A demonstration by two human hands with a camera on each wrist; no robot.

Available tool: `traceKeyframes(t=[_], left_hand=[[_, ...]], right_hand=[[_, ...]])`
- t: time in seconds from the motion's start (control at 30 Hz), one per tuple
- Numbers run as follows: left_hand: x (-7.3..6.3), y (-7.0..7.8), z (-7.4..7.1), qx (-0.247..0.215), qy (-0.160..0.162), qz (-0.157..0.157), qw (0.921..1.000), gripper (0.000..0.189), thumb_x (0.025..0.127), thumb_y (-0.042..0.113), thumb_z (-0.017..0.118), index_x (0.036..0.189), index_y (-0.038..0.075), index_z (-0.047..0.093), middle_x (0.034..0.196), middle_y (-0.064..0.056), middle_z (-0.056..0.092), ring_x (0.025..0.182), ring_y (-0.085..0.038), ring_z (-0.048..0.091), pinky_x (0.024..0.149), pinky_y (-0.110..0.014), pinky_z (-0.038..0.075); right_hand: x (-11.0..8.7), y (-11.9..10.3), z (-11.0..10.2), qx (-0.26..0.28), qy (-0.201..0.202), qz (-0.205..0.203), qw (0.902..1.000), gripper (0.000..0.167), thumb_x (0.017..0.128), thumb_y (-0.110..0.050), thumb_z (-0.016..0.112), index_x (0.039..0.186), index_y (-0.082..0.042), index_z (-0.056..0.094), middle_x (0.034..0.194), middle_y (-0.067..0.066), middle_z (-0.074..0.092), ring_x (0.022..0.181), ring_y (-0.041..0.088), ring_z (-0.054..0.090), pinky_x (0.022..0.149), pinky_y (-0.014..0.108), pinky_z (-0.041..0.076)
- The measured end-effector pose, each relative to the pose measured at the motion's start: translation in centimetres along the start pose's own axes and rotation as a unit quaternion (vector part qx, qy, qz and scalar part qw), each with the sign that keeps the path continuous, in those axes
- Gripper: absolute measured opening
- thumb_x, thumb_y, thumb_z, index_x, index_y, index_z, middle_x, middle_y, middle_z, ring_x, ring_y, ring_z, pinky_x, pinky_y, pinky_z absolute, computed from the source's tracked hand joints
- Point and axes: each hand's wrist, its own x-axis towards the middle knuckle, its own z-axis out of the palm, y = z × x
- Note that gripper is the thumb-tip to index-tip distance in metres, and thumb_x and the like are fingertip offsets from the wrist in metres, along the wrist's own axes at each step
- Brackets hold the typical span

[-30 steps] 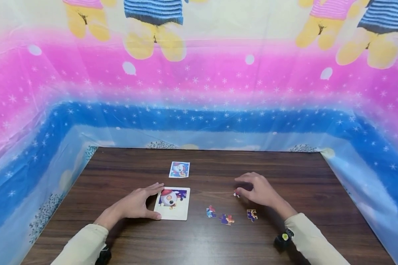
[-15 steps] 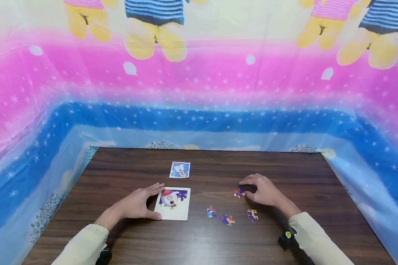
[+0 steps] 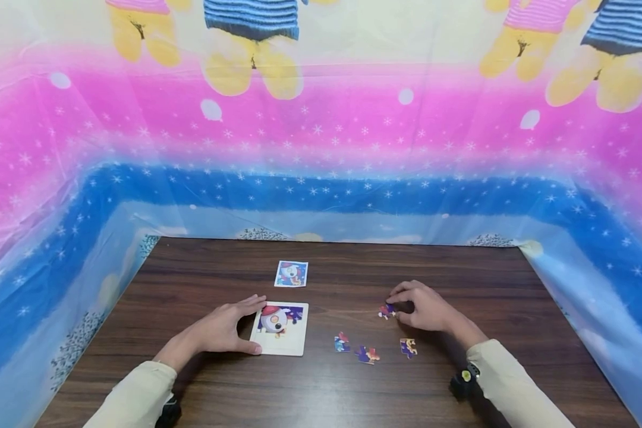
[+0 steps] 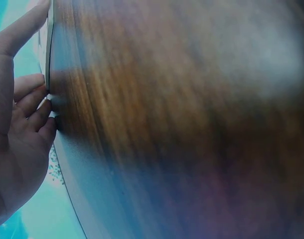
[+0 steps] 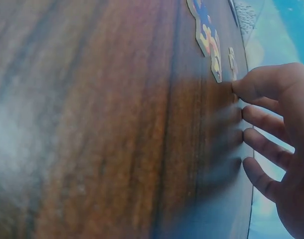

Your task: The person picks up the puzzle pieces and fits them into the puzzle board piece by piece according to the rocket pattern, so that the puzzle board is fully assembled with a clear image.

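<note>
In the head view my left hand (image 3: 222,327) holds the left side of a white puzzle board (image 3: 291,345), thumb at its near corner and fingers at its far corner. The board lies flat, with a white cartoon face under a red hat filling its upper part and bare white below. My right hand (image 3: 422,306) pinches a purple and red jigsaw piece (image 3: 386,311) at the tabletop between thumb and index finger. In the right wrist view the thumb (image 5: 251,84) covers part of that piece, and the other fingers reach down to the wood.
Between the hands lie a blue and red piece (image 3: 342,342) and a purple and orange piece (image 3: 366,354). A yellow and purple piece (image 3: 408,348) sits nearer the right wrist. Behind the board is a small picture card (image 3: 291,274). Printed cloth (image 3: 321,196) walls the dark wooden table (image 3: 219,392).
The right hand has moved slightly right and back, and more of the piece at its fingertips shows. The left hand and board keep their place.
</note>
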Motion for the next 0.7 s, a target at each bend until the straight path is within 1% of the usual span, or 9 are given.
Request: traceKeyframes(t=[0.13, 0.2, 0.3, 0.5, 0.7], left_hand=[[0.05, -0.02, 0.05, -0.001, -0.002, 0.0, 1.0, 0.108, 0.076, 0.067, 0.08, 0.157, 0.007, 0.041, 0.163, -0.015, 0.036, 0.149, -0.038, 0.034, 0.113, -0.065, 0.032], [0.07, -0.03, 0.06, -0.001, -0.001, 0.0, 1.0, 0.108, 0.076, 0.067, 0.08, 0.157, 0.007, 0.041, 0.163, -0.015, 0.036, 0.149, -0.039, 0.034, 0.113, -0.066, 0.032], [0.09, -0.02, 0.07, 0.0, 0.0, 0.001, 1.0, 0.108, 0.076, 0.067, 0.08, 0.157, 0.007, 0.041, 0.163, -0.015, 0.036, 0.149, -0.039, 0.034, 0.113, -0.067, 0.032], [0.08, -0.01, 0.07, -0.002, -0.003, 0.0, 1.0, 0.107, 0.076, 0.066, 0.08, 0.157, 0.007, 0.041, 0.163, -0.015, 0.036, 0.148, -0.039, 0.036, 0.113, -0.064, 0.034], [0.01, 0.03, -0.03, -0.005, -0.003, -0.003, 1.0, 0.107, 0.077, 0.066, 0.08, 0.157, 0.008, 0.04, 0.163, -0.015, 0.036, 0.148, -0.039, 0.035, 0.113, -0.065, 0.033]], right_hand=[[-0.08, 0.13, 0.0, -0.004, 0.0, -0.009, 1.0, 0.029, 0.09, -0.022, 0.076, 0.119, -0.016, 0.078, 0.124, 0.003, 0.067, 0.116, 0.026, 0.061, 0.096, 0.052, 0.052], [-0.11, 0.17, 0.0, 0.001, -0.002, -0.005, 1.0, 0.029, 0.091, -0.023, 0.076, 0.119, -0.017, 0.078, 0.124, 0.002, 0.067, 0.116, 0.025, 0.061, 0.096, 0.051, 0.052], [-0.15, 0.25, 0.06, 0.007, 0.003, -0.006, 1.0, 0.028, 0.09, -0.023, 0.076, 0.117, -0.017, 0.079, 0.123, 0.002, 0.067, 0.115, 0.025, 0.061, 0.096, 0.051, 0.052], [-0.07, 0.37, 0.15, 0.013, 0.013, -0.008, 0.9998, 0.026, 0.089, -0.023, 0.078, 0.114, -0.017, 0.079, 0.121, 0.002, 0.068, 0.112, 0.024, 0.062, 0.094, 0.05, 0.053], [0.2, 0.14, 0.2, 0.01, 0.02, -0.005, 0.9997, 0.024, 0.089, -0.026, 0.079, 0.112, -0.018, 0.079, 0.115, -0.003, 0.071, 0.107, 0.019, 0.064, 0.091, 0.046, 0.054]])
